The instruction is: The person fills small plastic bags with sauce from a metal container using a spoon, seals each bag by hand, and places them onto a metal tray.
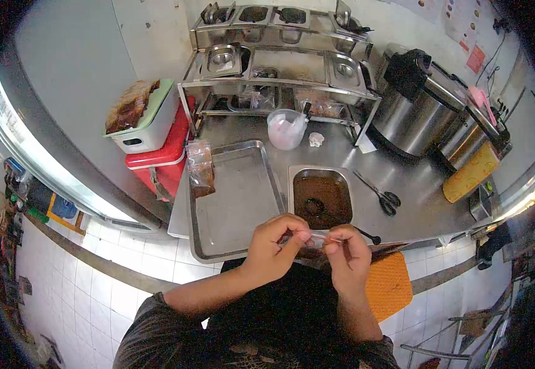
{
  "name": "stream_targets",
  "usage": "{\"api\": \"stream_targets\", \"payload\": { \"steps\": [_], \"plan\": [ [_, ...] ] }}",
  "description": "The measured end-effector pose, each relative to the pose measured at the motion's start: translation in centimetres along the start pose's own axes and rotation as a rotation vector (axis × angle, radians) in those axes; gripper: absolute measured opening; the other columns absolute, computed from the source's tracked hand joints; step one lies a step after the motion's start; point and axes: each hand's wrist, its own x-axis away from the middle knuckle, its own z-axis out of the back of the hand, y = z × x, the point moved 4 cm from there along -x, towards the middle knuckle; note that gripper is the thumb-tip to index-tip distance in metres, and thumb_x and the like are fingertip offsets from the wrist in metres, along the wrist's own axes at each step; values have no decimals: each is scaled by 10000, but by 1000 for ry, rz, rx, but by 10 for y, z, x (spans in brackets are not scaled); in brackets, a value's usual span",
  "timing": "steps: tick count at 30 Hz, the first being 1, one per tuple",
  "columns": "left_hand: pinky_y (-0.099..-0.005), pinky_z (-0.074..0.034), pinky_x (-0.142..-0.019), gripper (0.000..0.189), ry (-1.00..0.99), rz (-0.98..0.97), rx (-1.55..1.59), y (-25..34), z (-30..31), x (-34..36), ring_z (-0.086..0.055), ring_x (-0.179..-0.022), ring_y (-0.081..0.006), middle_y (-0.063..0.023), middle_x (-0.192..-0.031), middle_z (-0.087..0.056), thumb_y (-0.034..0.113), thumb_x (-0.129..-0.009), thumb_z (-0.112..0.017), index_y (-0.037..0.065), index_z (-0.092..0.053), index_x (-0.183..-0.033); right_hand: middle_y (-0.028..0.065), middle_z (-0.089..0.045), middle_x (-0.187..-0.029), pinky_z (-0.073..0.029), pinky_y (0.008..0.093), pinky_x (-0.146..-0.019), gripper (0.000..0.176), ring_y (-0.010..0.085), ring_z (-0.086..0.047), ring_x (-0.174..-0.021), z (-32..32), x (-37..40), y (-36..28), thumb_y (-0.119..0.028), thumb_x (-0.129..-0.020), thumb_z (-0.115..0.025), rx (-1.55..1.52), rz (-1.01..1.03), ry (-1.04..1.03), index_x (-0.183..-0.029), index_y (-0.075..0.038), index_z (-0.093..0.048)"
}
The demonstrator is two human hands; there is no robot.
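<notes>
Stainless counter (pixel 415 184) just beyond the hands, with a pan of dark sauce (pixel 321 197) straight ahead and a tray (pixel 230 209) ahead-left, while the left hand (pixel 273 246) and right hand (pixel 347 252) pinch a clear plastic bag (pixel 318 237) between them.

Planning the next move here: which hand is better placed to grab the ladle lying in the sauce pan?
Probably the right. The right hand sits just beside the handle of the ladle, while the left hand is farther off. Both pinch the small clear bag, which the left could hold alone.
</notes>
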Motion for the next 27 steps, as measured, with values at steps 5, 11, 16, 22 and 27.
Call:
{"api": "stream_targets", "payload": {
  "steps": [5, 11, 16, 22, 27],
  "plan": [
    [-350, -523, -753, 78, -109, -111, -77, 8, -7, -1, -662, -816, -233, -120, -943, -669, 45, -905, -654, 17, -629, -973, 108, -631, -839, -482, 312, -698, 54, 213, -612, -774, -1, -2, -2, -22, -854, -665, 179, 183, -63, -891, -1, -630],
    [-363, -522, -752, 50, -93, -76, -191, 13, 6, -3, -673, -823, -267, -121, -868, -681, 46, -885, -669, 20, -659, -927, 116, -623, -806, -486, 324, -690, 53, 233, -611, -750, -11, -3, -3, -14, -843, -666, 160, 141, -132, -883, -4, -634],
    [-356, -521, -728, 41, -141, -107, -218, 21, 14, -3, -670, -801, -268, -133, -876, -677, 39, -881, -669, 9, -657, -906, 120, -627, -858, -485, 324, -702, 113, 237, -606, -771, -19, -5, -1, -37, -828, -702, 216, 181, -203, -918, -15, -638],
    [-344, -517, -712, 42, -62, -75, -429, 9, 68, -4, -664, -773, -243, -124, -838, -681, 31, -873, -679, 6, -678, -905, 107, -622, -935, -488, 324, -720, 311, 216, -586, -792, -29, -7, -9, -81, -788, -765, 173, 200, -166, -1055, -24, -616],
    [-314, -523, -731, 97, 129, 396, -500, -33, 150, -8, -682, -799, -196, -104, -816, -703, 84, -890, -676, -10, -698, -894, 69, -541, -980, -411, 265, -773, 288, 142, -490, -861, 14, 0, -9, -117, -863, -714, 113, 237, -85, -1079, 11, -572]
  ]
}}
